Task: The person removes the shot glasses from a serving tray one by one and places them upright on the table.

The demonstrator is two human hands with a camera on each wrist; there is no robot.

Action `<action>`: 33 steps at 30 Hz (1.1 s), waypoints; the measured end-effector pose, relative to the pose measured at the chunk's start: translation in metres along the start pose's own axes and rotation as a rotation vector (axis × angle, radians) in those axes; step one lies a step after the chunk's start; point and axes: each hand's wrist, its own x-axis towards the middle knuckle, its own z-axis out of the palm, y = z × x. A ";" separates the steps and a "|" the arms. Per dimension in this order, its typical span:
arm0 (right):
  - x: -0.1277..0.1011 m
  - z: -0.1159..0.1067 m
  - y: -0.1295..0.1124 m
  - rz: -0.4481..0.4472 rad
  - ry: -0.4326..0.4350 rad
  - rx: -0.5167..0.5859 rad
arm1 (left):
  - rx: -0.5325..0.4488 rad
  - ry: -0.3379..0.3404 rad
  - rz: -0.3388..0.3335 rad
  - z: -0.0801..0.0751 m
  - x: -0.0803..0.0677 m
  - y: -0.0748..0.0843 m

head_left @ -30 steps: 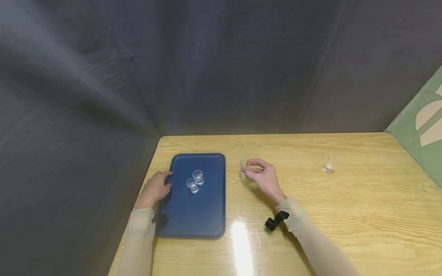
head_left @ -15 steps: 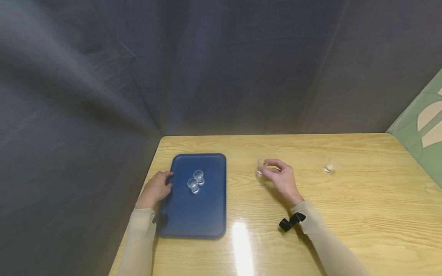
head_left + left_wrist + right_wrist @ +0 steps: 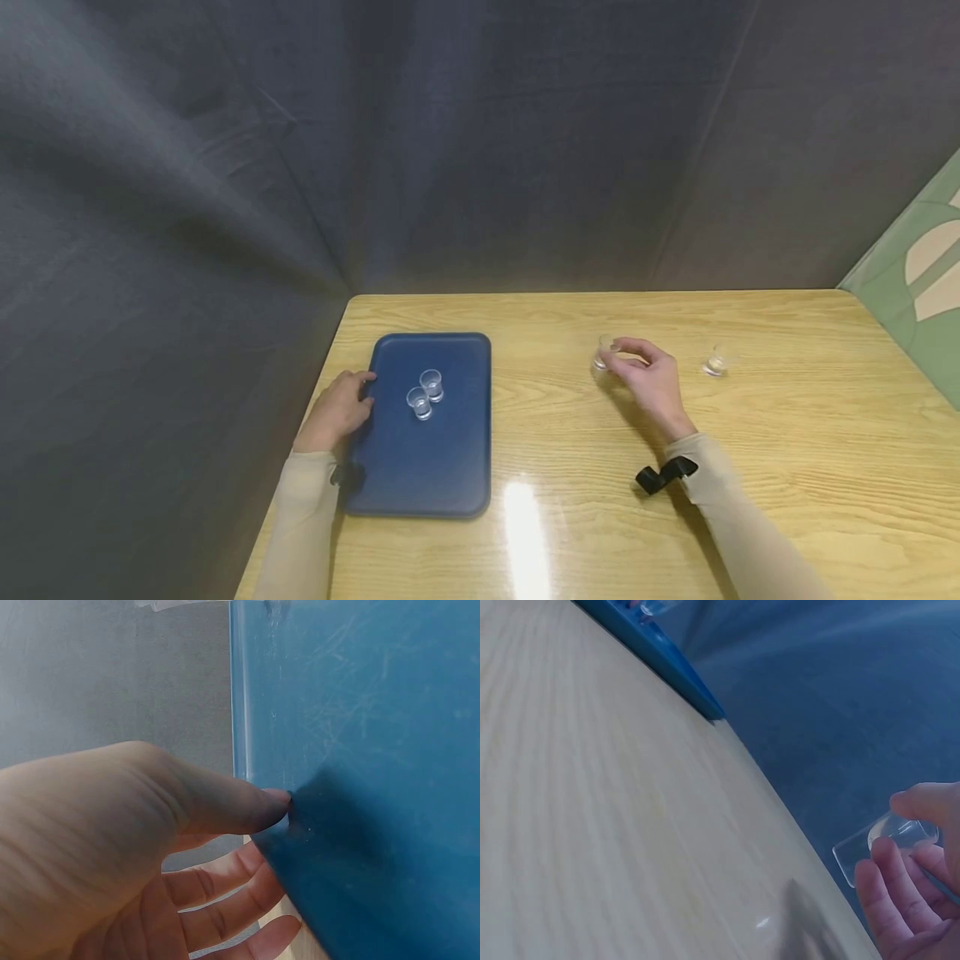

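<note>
Evidently, right hand [image 3: 651, 383] pinches a glass [image 3: 602, 357], left hand [image 3: 335, 414] grips the tray [image 3: 420, 467] at left; advise gentle, upright carriage, clear of the rightmost glass [image 3: 716, 362]

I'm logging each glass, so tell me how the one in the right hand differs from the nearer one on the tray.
The held glass is pinched by the right hand; the nearer tray glass is unheld. The held glass is over the wooden table, while the nearer tray glass stands on the blue tray beside another glass. Both are clear.
</note>
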 end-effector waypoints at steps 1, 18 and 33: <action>0.001 -0.003 0.000 0.003 0.010 0.001 | 0.001 0.002 0.001 0.000 0.000 0.000; 0.020 -0.040 0.007 0.040 0.165 0.143 | 0.002 -0.011 -0.008 0.000 0.000 0.000; 0.034 -0.054 0.008 0.135 0.316 0.199 | -0.003 -0.009 -0.018 0.001 -0.001 0.001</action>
